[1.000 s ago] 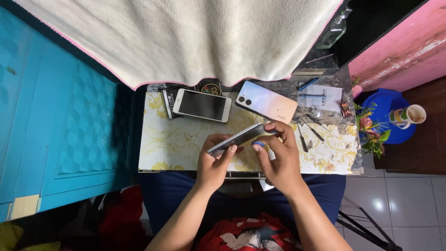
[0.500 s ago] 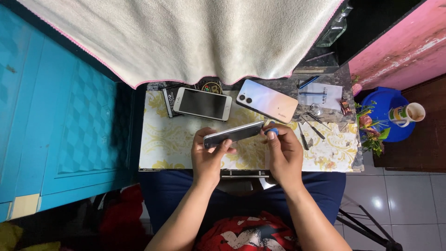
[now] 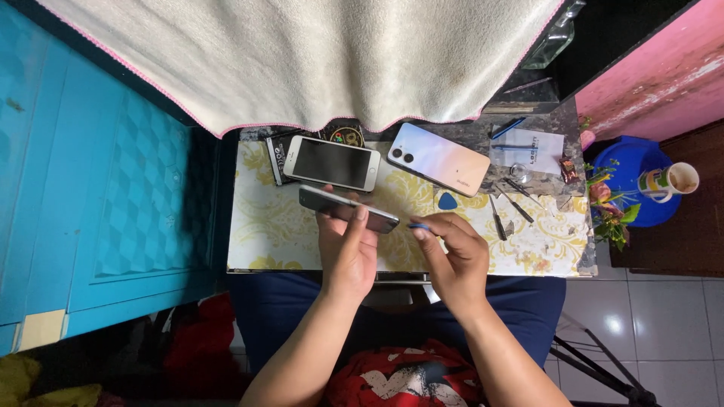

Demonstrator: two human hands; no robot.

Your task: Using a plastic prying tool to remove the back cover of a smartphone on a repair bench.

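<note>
My left hand grips the dark phone edge-up above the counter; since a second ago it has swung further left and levelled out. My right hand has come off the phone's end and now pinches a small blue pick just beside its right corner. By my judgement, the pick is about to enter the seam.
</note>
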